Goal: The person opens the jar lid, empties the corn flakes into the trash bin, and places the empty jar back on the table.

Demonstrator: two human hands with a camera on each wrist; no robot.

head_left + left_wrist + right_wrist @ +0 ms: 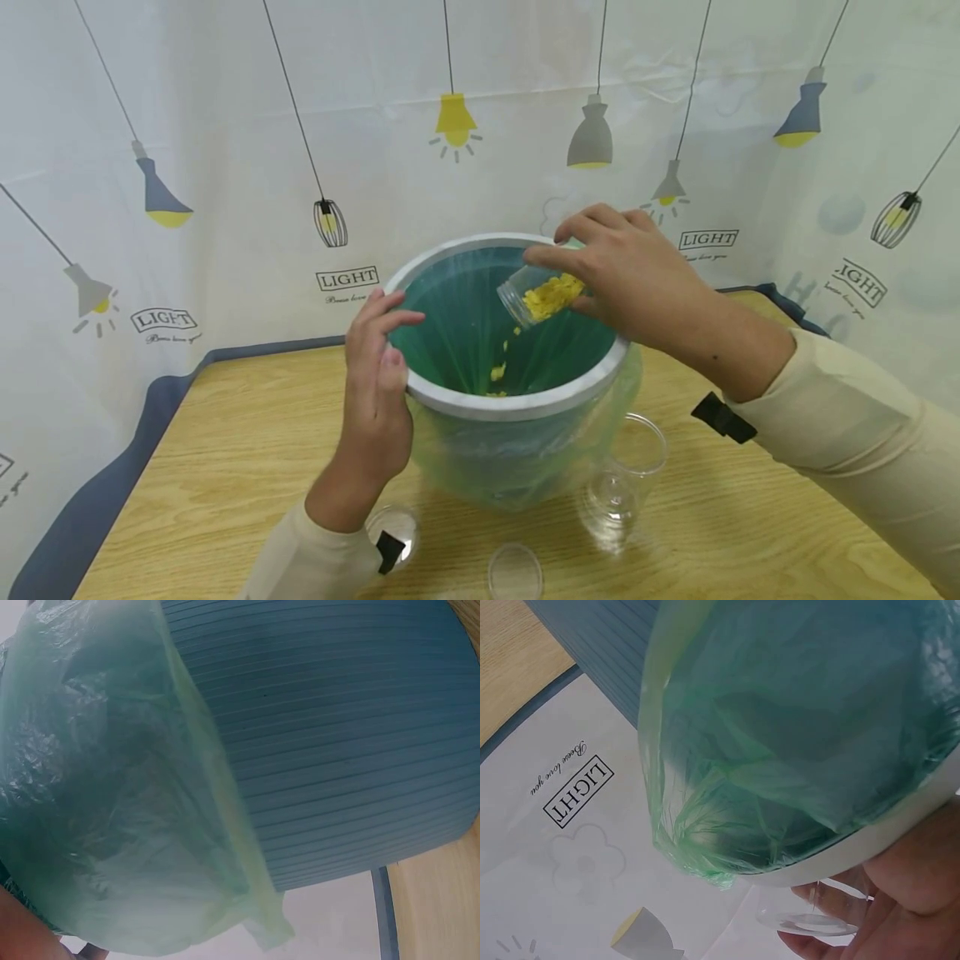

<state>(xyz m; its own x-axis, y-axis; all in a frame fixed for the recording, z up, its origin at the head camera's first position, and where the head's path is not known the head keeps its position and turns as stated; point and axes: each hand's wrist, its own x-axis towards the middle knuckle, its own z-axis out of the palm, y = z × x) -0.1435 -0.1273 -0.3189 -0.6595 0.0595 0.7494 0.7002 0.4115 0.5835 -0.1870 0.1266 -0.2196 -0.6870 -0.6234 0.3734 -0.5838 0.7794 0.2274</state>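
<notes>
Over a blue ribbed waste bin, my right hand grips a small clear jar tipped mouth-down to the left. Yellow flakes lie inside the jar, and some fall from its mouth into the bin. A green plastic bag lines the bin and folds over the outside, under a white rim ring. My left hand rests against the left side of the rim, fingers mostly straight. In the right wrist view, the fingers curl round the jar beyond the rim.
A larger clear container stands on the wooden table right of the bin. Two clear round lids lie in front: one lid near the middle, another lid by the left sleeve. A lamp-printed curtain hangs behind.
</notes>
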